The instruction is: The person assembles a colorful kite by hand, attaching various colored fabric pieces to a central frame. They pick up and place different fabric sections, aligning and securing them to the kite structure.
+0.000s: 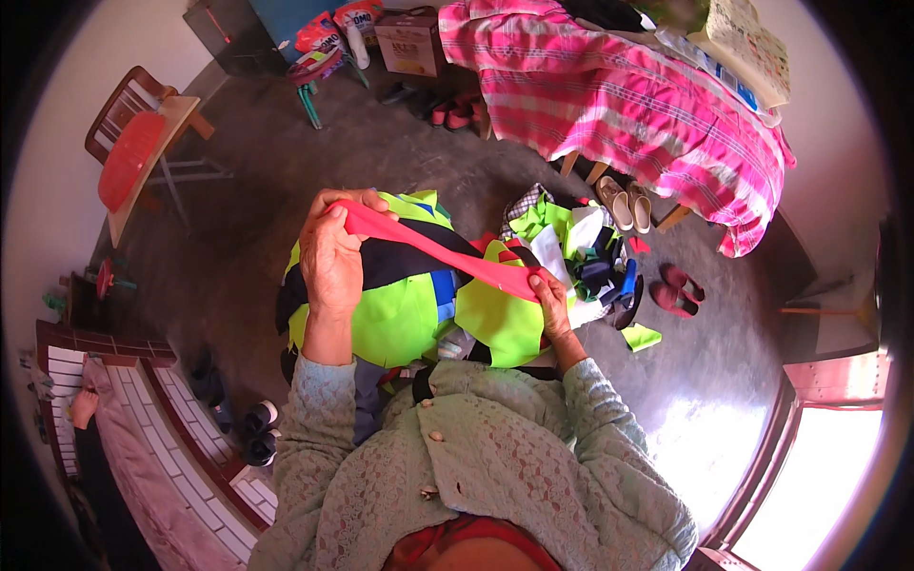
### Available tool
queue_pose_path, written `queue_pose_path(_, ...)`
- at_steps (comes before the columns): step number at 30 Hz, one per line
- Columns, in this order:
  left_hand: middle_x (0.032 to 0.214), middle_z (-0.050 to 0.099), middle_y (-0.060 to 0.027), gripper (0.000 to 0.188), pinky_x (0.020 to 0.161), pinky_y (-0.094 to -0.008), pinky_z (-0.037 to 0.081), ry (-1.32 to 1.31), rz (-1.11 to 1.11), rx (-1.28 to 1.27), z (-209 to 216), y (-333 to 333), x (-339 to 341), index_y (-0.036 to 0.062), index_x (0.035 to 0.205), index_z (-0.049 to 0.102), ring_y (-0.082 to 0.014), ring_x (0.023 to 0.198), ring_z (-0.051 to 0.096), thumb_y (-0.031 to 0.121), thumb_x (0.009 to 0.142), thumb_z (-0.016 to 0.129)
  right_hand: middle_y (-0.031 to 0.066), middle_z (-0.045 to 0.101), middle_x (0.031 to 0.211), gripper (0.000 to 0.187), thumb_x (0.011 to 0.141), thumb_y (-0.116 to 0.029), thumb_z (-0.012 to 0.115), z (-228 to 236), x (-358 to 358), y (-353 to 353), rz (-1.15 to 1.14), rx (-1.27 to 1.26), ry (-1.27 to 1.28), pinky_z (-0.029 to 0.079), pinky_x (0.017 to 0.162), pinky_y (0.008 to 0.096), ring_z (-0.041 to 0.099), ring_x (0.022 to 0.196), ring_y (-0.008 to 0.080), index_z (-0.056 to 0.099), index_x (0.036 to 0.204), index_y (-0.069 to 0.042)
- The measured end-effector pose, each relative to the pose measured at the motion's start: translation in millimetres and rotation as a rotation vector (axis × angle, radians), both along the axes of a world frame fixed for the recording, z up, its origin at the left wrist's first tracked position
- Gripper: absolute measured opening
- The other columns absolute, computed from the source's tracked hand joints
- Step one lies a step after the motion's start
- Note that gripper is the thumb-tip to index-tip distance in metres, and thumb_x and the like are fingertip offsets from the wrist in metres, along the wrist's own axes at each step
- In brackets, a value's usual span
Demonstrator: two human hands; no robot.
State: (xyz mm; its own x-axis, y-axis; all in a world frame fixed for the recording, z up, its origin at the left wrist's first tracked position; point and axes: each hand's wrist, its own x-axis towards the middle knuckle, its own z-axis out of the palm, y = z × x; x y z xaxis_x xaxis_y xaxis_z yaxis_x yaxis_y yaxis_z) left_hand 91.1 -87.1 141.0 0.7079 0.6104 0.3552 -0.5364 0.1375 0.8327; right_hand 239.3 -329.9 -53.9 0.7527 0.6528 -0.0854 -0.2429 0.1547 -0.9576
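Note:
A long strip of red-pink fabric (440, 249) stretches between my two hands, slanting down from left to right. My left hand (333, 249) pinches its upper left end between thumb and fingers. At the lower right end, my right hand (552, 303) grips the strip. Below it, over my lap, lie neon yellow-green fabric pieces (388, 319) with black fabric (395, 257) and a bit of blue among them. Another yellow-green piece (495, 328) hangs just under the strip, beside my right hand.
A heap of mixed fabric scraps (571, 238) lies on the floor to the right, with a loose green scrap (641, 336) nearby. Shoes (678, 288) stand beyond it. A bed with a pink plaid cover (609, 95) is at the back right; a wooden chair (133, 143) stands far left.

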Motion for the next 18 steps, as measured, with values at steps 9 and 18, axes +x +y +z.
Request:
queue_pose_path(9, 0.095, 0.06, -0.0074, 0.021, 0.068, -0.0378, 0.056, 0.459, -0.308, -0.348, -98, -48, 22, 0.0095, 0.102, 0.051, -0.0239, 0.084, 0.065, 0.028, 0.094, 0.048, -0.0013, 0.058, 0.086, 0.033, 0.086, -0.034, 0.06, 4, 0, 2, 0.018, 0.031, 0.027, 0.041, 0.075, 0.021, 0.051, 0.079, 0.0072, 0.059, 0.097, -0.003)
queue_pose_path(18, 0.114, 0.06, -0.0131, 0.024, 0.088, -0.0409, 0.046, 0.57, -0.521, -0.346, -144, -82, 35, 0.013, 0.104, 0.047, -0.0277, 0.105, 0.058, 0.035, 0.093, 0.049, 0.0076, 0.051, 0.119, 0.075, 0.071, -0.036, 0.077, -4, 5, 0, 0.153, 0.265, -0.03, 0.037, 0.097, 0.0317, 0.047, 0.112, 0.0174, 0.039, 0.127, -0.003)
